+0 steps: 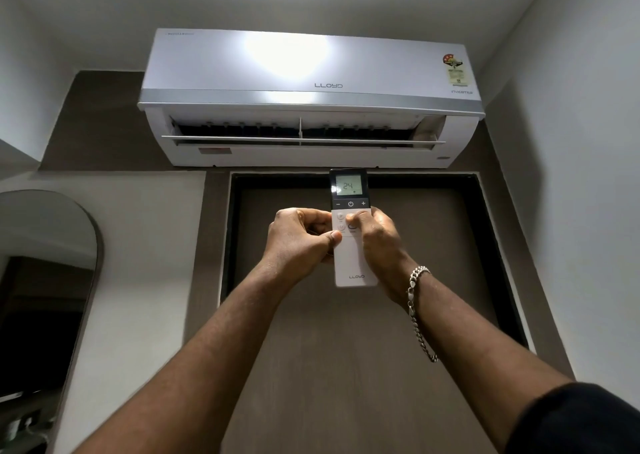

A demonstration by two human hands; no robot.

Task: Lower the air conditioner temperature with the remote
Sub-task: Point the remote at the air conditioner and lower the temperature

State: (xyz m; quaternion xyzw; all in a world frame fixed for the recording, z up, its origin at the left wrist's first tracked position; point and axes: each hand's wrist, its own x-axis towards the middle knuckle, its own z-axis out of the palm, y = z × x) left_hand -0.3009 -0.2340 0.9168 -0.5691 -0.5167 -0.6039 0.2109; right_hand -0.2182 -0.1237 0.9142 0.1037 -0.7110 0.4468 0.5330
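A white wall air conditioner hangs high above a door, its front flap open. Just below it I hold a slim white remote upright; its lit screen reads 24. My left hand grips the remote's left edge, thumb lying on its front. My right hand wraps the right edge, with its thumb resting on the round buttons below the black minus, power and plus strip. A silver chain bracelet hangs from my right wrist.
A brown door in a dark frame fills the wall under the unit. An arched mirror hangs at the left. A plain wall closes in on the right.
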